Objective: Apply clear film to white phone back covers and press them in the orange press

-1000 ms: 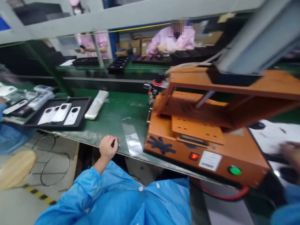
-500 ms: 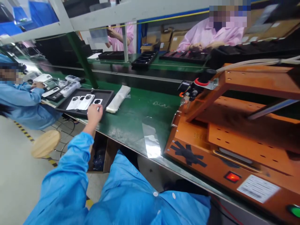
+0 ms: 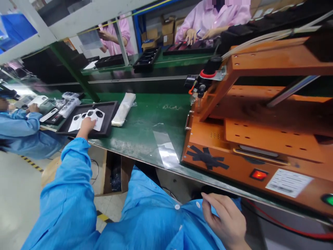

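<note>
My left hand (image 3: 87, 125) reaches into a dark shallow tray (image 3: 110, 119) at the left of the bench. Its fingers are bent onto a thin white panel with a black round patch, among several overlapping white panels (image 3: 99, 121) of that kind; the fingertips are partly hidden. My right hand (image 3: 226, 218) is in front of my lap, below the bench edge. Its fingers are loosely bent, with nothing seen in them. Beside the tray, to its right, lies a long white wrapped bundle (image 3: 123, 109).
An orange machine (image 3: 205, 139) with a lit red switch stands on the right of the green bench (image 3: 148, 107). A clear plastic strip (image 3: 166, 149) lies near the front edge. At left, a co-worker in blue (image 3: 23, 125) sits by a stool (image 3: 50, 172). People in pink work opposite.
My left hand has moved left, deeper over the white panels. My right hand has come into view at the lower right. The camera has turned a little to the right.
</note>
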The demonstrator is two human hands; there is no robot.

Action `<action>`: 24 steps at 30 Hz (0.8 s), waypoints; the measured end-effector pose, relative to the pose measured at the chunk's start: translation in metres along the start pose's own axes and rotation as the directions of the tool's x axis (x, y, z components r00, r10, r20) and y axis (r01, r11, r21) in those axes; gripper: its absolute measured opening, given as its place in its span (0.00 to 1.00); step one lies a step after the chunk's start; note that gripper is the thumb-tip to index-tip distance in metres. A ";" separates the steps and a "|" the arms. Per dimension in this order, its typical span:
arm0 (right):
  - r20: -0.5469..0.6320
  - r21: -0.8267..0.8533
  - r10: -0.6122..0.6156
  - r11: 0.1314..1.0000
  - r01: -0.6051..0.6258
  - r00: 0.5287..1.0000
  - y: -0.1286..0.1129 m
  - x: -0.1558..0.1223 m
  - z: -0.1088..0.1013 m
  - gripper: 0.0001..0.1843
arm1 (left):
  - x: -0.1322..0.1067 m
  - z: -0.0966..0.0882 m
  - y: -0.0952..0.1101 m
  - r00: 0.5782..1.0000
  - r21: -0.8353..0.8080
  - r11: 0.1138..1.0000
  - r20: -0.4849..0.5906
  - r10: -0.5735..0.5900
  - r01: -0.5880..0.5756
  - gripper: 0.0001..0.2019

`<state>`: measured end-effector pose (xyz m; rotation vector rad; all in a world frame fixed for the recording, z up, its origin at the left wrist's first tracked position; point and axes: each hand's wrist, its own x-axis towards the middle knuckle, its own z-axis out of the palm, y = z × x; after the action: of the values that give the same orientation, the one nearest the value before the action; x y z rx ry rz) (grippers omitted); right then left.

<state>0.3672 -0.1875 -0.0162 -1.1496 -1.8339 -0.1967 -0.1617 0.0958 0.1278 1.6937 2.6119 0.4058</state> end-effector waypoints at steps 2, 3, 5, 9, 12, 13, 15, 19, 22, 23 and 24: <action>0.005 0.034 0.003 0.999 -0.003 1.000 0.001 0.004 0.002 0.12 | -0.016 0.003 0.007 0.997 -0.090 0.996 -0.072 -0.013 0.006 0.17; 0.011 0.049 0.013 0.999 -0.013 1.000 0.002 0.006 0.005 0.12 | -0.030 0.010 0.012 0.996 -0.146 0.989 -0.089 0.002 -0.015 0.16; 0.041 0.081 0.022 0.996 -0.026 0.999 -0.001 0.009 0.012 0.11 | -0.066 0.035 0.024 0.995 -0.245 0.965 -0.060 0.076 -0.088 0.18; 0.136 0.114 -0.004 0.993 -0.011 0.991 -0.015 0.020 0.031 0.10 | -0.153 0.098 0.049 0.968 -0.561 0.817 0.107 0.227 -0.129 0.23; 0.193 0.134 -0.015 0.991 -0.012 0.981 -0.022 0.028 0.044 0.13 | -0.193 0.120 0.060 0.979 -0.623 0.772 0.051 0.198 -0.124 0.28; 0.205 0.138 -0.017 0.990 -0.012 0.979 -0.024 0.031 0.048 0.15 | -0.199 0.122 0.062 0.982 -0.548 0.821 -0.007 0.188 -0.161 0.29; 0.221 0.133 -0.023 0.991 -0.007 0.975 -0.024 0.035 0.056 0.19 | -0.200 0.121 0.067 0.966 -0.338 0.905 -0.114 0.233 -0.258 0.27; 0.294 0.064 -0.031 0.998 0.013 0.955 -0.019 0.039 0.072 0.22 | -0.191 0.117 0.076 0.849 -0.158 0.835 -0.107 0.517 -0.528 0.22; 0.398 -0.016 0.002 1.000 0.005 0.918 -0.017 0.038 0.079 0.24 | -0.188 0.120 0.082 0.735 -0.179 0.728 0.033 0.677 -0.662 0.21; 0.426 -0.043 0.020 0.999 -0.002 0.904 -0.018 0.037 0.080 0.24 | -0.187 0.121 0.083 0.736 -0.174 0.731 0.053 0.675 -0.659 0.21; 0.445 -0.065 0.037 0.998 -0.009 0.895 -0.019 0.035 0.080 0.24 | -0.187 0.121 0.085 0.754 -0.163 0.750 0.051 0.655 -0.641 0.21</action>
<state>0.2983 -0.1318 -0.0272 -1.3407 -2.2258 0.0321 0.0100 -0.0137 0.0035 2.4537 1.7840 0.4580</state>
